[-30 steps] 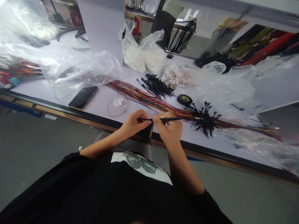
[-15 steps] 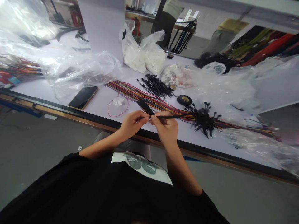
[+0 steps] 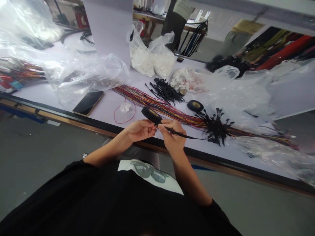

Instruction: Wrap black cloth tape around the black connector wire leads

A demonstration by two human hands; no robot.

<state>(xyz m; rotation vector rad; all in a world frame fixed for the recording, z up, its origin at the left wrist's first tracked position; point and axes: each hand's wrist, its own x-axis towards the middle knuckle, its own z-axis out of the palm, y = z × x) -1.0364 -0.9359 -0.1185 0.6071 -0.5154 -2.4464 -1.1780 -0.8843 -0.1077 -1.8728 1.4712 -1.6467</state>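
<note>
2 hands (image 3: 140, 130) (image 3: 175, 135) at 1 blk roll (image 3: 151, 114)

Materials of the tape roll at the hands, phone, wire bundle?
Tape roll: dull black tape, cloth or plastic unclear; tan core, possibly cardboard.
Phone: probably glass front, dark with a sheen; gold-toned edge, maybe metal.
Wire bundle: likely plastic insulation, judging by the red and yellow strands.

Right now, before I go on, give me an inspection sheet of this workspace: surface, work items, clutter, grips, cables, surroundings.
Surface: pale bench, partly covered.
Work items: black tape roll, black strand.
Clutter: phone, clear plastic bags, second tape roll.
Grips: right grip pinches the black strand; left grip is beside the black tape roll, contact unclear.
Cables: coloured wire bundle along the bench; black leads piled behind it.
Surroundings: people beyond the bench.
</note>
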